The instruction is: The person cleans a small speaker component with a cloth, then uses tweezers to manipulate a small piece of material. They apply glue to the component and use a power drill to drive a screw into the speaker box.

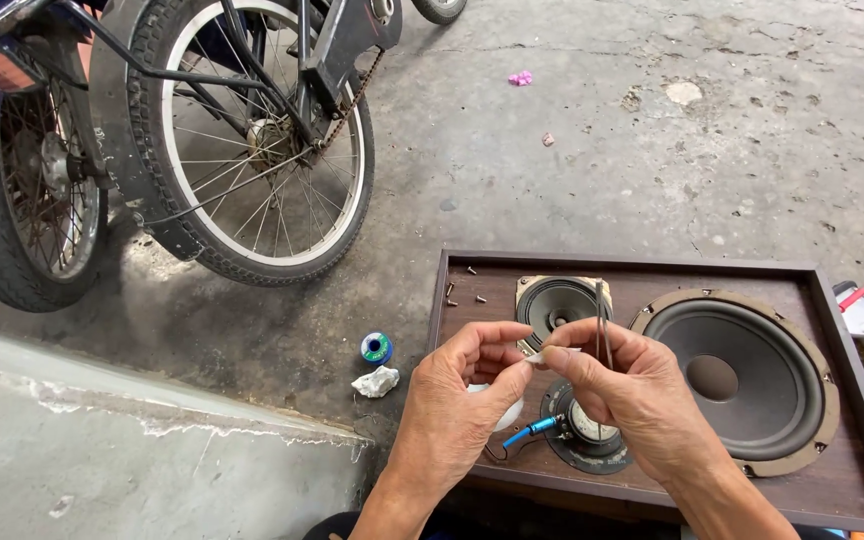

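A small white bit [535,353] is pinched between both hands, left hand [457,400] and right hand [632,395], held up close to see. They hover over the brown speaker board [832,480] near its front edge, so parts stay in reach.

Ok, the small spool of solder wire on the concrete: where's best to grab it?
Take the solder spool by its round rim, coming straight down from above. It lies flat on the concrete with its blue face up, so the sides are exposed. Approach from the bicycle side; a crumpled white scrap sits close on the near side.
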